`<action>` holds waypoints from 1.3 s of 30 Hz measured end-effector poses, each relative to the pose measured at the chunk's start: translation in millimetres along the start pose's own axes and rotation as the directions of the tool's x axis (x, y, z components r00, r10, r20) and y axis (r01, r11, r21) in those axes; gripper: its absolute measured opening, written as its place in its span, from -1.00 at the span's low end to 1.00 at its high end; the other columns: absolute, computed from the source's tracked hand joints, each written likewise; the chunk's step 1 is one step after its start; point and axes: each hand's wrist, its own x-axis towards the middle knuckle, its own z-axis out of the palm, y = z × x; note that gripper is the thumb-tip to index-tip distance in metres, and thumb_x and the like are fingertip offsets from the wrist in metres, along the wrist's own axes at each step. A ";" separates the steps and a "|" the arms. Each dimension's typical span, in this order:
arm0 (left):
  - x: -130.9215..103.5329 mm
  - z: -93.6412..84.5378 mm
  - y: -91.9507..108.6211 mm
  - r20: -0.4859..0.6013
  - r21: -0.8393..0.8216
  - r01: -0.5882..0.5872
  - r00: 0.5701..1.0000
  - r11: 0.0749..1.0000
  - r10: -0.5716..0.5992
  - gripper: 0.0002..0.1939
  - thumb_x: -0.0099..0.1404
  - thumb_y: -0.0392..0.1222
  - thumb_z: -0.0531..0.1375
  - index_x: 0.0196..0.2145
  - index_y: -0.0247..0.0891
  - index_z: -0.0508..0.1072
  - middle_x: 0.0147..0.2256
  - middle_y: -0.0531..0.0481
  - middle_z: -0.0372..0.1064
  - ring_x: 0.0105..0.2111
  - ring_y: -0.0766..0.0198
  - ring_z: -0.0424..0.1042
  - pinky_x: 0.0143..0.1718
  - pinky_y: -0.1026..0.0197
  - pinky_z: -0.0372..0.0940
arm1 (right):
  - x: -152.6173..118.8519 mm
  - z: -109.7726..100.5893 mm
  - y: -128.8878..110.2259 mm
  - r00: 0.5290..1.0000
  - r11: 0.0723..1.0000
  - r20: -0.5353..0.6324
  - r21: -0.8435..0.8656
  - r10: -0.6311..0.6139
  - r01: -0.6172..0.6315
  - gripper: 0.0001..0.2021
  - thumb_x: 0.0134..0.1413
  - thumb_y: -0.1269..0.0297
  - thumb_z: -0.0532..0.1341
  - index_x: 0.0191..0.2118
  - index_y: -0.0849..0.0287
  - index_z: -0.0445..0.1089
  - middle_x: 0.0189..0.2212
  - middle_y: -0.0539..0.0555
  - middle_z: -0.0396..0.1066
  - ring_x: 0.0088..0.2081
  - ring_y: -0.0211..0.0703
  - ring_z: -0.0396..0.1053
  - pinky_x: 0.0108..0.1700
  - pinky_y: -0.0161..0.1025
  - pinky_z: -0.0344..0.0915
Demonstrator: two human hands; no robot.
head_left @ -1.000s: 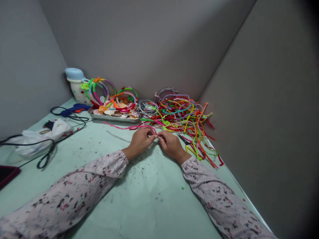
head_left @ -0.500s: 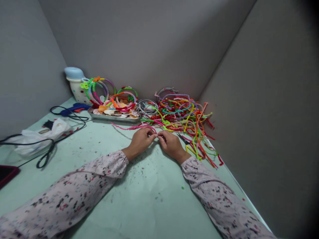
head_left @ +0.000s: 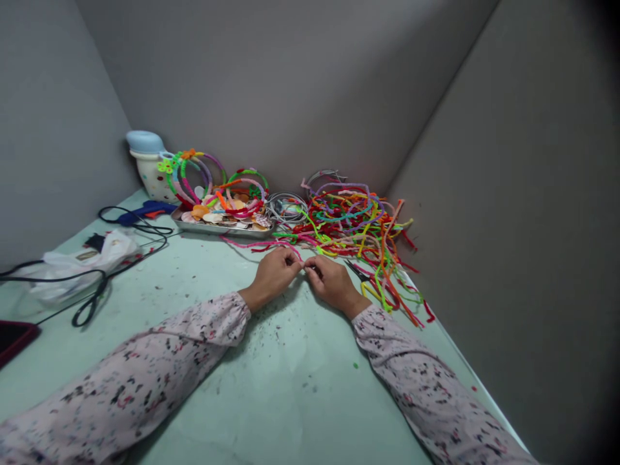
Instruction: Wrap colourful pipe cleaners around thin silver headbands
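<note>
Both hands meet above the middle of the table, fingertips almost touching. My left hand (head_left: 275, 272) is closed in a pinch on a pink pipe cleaner (head_left: 252, 245), whose loose end trails off to the left behind the hand. Opposite it, my right hand (head_left: 332, 281) pinches at the pipe cleaner's other end, mostly hidden by the fingers. Just right of that hand lie scissors (head_left: 364, 280) with yellow handles, partly under a tangled heap of coloured pipe cleaners (head_left: 356, 216).
A metal tray (head_left: 217, 228) of shells and wrapped rings stands at the back, beside coiled grey wire (head_left: 287, 208). To the left are a white bottle (head_left: 151, 174), a blue glue gun (head_left: 145, 210), black cable (head_left: 101, 284), a plastic bag (head_left: 87, 261) and a dark red-edged device (head_left: 17, 339).
The pink pipe cleaner's loose end has shifted slightly right and lower. Both hands stay together in nearly the same place, with small finger movements.
</note>
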 end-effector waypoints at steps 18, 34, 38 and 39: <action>0.9 0.2 -0.1 0.044 0.017 0.039 0.998 0.999 -0.039 -0.82 0.17 -0.16 0.11 -0.48 -0.26 0.45 -0.43 0.02 0.41 -0.39 0.28 0.34 -0.37 0.27 0.18 | 0.2 0.5 -1.0 1.000 1.000 -0.003 -0.025 0.018 -0.018 -0.86 0.15 0.34 0.12 -0.19 0.17 0.37 -0.32 0.07 0.44 -0.33 -0.20 0.36 -0.27 -0.29 0.21; -0.7 3.1 -0.2 0.013 -0.029 0.007 1.000 1.000 -0.007 -0.84 0.19 -0.18 0.11 -0.47 -0.26 0.42 -0.43 0.02 0.38 -0.38 0.29 0.32 -0.34 0.25 0.19 | -0.1 2.2 1.6 0.999 0.999 -0.024 -0.034 0.037 -0.038 -0.86 0.15 0.32 0.11 -0.19 0.16 0.36 -0.32 0.08 0.44 -0.34 -0.19 0.36 -0.28 -0.29 0.21; -1.9 5.1 0.2 -0.027 -0.082 -0.071 0.997 0.994 0.069 -0.91 0.17 -0.28 0.12 -0.35 -0.25 0.41 -0.35 0.03 0.37 -0.35 0.32 0.32 -0.31 0.27 0.21 | 1.6 2.9 4.0 0.995 0.997 -0.066 -0.004 0.076 -0.076 -0.88 0.16 0.31 0.11 -0.22 0.16 0.36 -0.35 0.07 0.43 -0.36 -0.20 0.35 -0.29 -0.29 0.21; -1.9 5.6 -0.1 -0.032 -0.097 -0.083 0.996 0.992 0.080 -0.89 0.16 -0.30 0.12 -0.32 -0.25 0.40 -0.33 0.03 0.37 -0.35 0.33 0.32 -0.31 0.27 0.22 | 1.9 3.0 4.3 0.994 0.997 -0.071 0.003 0.079 -0.079 -0.88 0.16 0.32 0.11 -0.23 0.16 0.36 -0.36 0.06 0.43 -0.37 -0.20 0.34 -0.29 -0.29 0.21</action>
